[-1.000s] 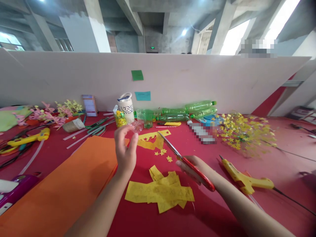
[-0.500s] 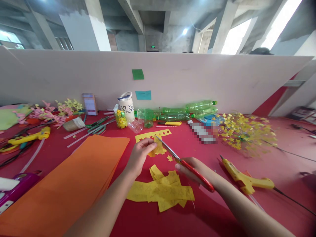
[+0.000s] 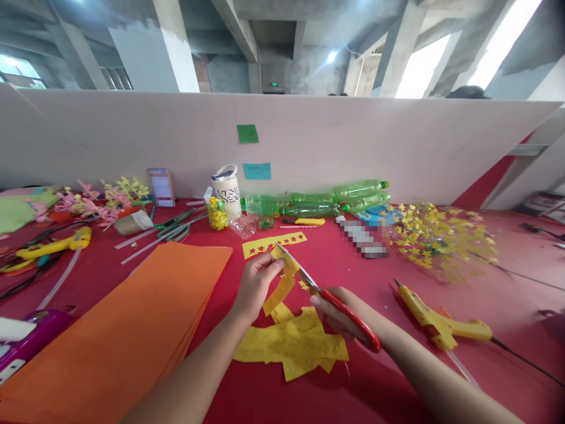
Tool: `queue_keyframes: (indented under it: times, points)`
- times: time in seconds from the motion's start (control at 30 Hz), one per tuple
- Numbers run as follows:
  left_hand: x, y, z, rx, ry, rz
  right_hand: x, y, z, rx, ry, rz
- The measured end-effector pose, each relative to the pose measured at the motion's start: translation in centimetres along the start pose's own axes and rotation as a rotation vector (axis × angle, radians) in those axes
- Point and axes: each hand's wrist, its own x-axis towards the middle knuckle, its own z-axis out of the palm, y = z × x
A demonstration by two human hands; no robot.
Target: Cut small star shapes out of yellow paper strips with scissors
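Note:
My left hand (image 3: pixel 260 280) pinches a strip of yellow felt-like material (image 3: pixel 282 287) between thumb and fingers, and its lower end hangs down. My right hand (image 3: pixel 338 309) grips red-handled scissors (image 3: pixel 351 318), whose blades lie at the top of the strip beside my left fingertips. Just behind, a yellow strip with star-shaped holes (image 3: pixel 286 241) lies on the red table. A small yellow star (image 3: pixel 303 285) sits near the blades, partly hidden. Below the hands is a loose pile of yellow strips (image 3: pixel 295 341).
Orange sheets (image 3: pixel 132 318) cover the left side. A yellow glue gun (image 3: pixel 436 321) lies at right, below a bunch of yellow stars on stems (image 3: pixel 435 235). Green plastic bottles (image 3: pixel 313 209), a white tumbler (image 3: pixel 226 194) and a yellow utility knife (image 3: pixel 309 221) stand or lie along the back.
My left hand has shifted slightly right and down and turned the yellow strip, so more of it hangs below the fingers. The scissors stay close to it, with the right hand slightly lower.

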Motion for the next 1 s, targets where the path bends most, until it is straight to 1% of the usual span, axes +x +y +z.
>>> queue_keyframes:
  times: [0.23,0.47,0.67,0.83,1.0]
  points:
    - [0.1,-0.5,0.1,-0.007,0.014,-0.001,0.3,0.8,0.7,0.070,0.021,0.042]
    - [0.2,-0.5,0.1,0.028,0.023,0.021,0.3,0.7,0.8,0.078,0.026,0.056]
    - [0.2,-0.5,0.1,0.013,0.033,0.024,0.2,0.5,0.8,0.046,0.058,0.083]
    - [0.3,-0.6,0.1,-0.023,0.038,0.018,0.1,-0.2,0.7,-0.042,0.086,0.093]
    - [0.3,-0.7,-0.1,-0.111,-0.001,0.012,-0.1,-0.6,0.6,-0.048,0.088,0.063]
